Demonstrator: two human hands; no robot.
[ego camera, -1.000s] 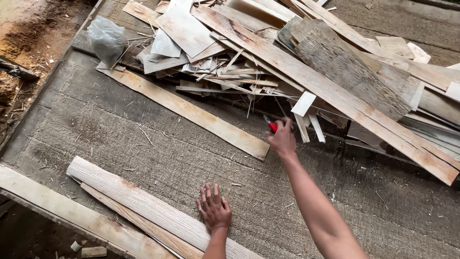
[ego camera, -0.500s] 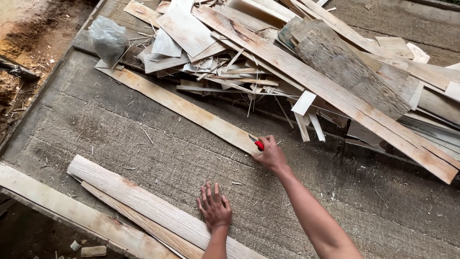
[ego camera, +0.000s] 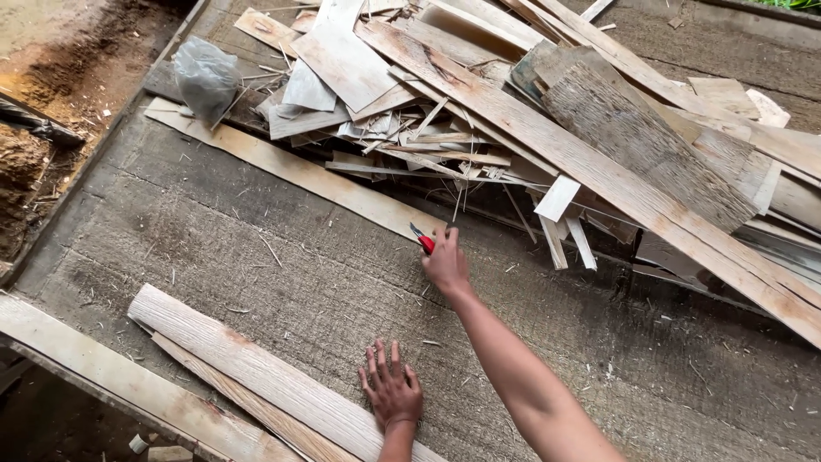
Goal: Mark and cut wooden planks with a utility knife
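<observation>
My right hand is stretched out over the rough wooden floor, shut on a small tool with a red handle whose dark tip points up and left. It sits right at the near end of a long pale plank lying diagonally. My left hand rests flat with fingers spread on the floor, touching the end of a whitish grooved board that runs down and right from the lower left.
A big heap of planks, slats and thin splinters fills the upper right. A crumpled clear plastic bag lies at the upper left. Bare earth borders the floor's left edge. Another plank lies at the lower left.
My right hand has drawn back to the left and toward me with the red tool, from near the heap to the end of the long plank. The left hand stays put.
</observation>
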